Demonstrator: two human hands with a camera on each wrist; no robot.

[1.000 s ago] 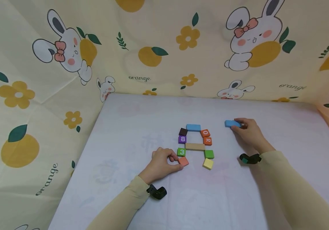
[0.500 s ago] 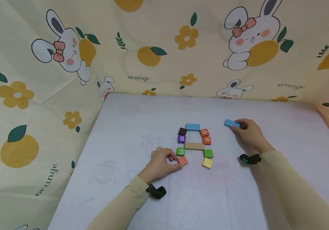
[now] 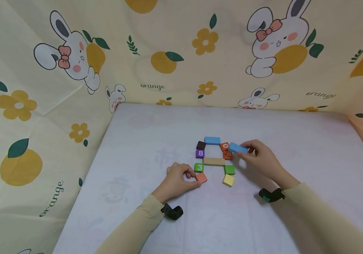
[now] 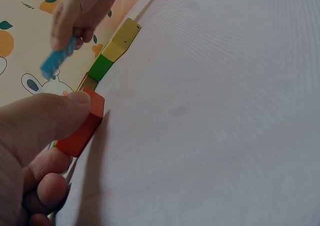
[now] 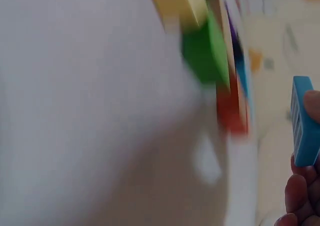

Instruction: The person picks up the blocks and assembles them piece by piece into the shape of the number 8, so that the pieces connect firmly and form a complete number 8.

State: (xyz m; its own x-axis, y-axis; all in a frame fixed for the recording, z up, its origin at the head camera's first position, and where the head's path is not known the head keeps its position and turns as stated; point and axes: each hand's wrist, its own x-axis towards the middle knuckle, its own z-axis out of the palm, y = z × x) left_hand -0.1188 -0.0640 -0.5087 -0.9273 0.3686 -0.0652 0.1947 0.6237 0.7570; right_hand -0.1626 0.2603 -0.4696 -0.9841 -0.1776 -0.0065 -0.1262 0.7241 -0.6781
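Observation:
My right hand [image 3: 262, 158] pinches a blue block [image 3: 238, 148] above the table, close to the orange "0" tile [image 3: 224, 146] and the orange-red tile [image 3: 227, 155] under it. Between thumb and fingers my left hand [image 3: 176, 180] holds an orange-red block [image 3: 201, 177] at the lower left end of a block outline. In the left wrist view the thumb lies on that orange-red block [image 4: 85, 128]. The outline also has a long blue block [image 3: 212, 140] on top, a tan bar [image 3: 214, 162] across the middle, and a yellow block [image 3: 228, 180] at lower right.
A dark block [image 3: 201, 145], a purple "8" tile [image 3: 200, 153] and a green "3" tile [image 3: 199, 167] form the left side. A green block [image 3: 229, 169] sits above the yellow one. Behind the white table [image 3: 143, 141] hangs a printed cloth [image 3: 175, 35].
My right hand has carried the blue block left and toward me, from the right of the outline to over its right side. The left hand stays at the orange-red block.

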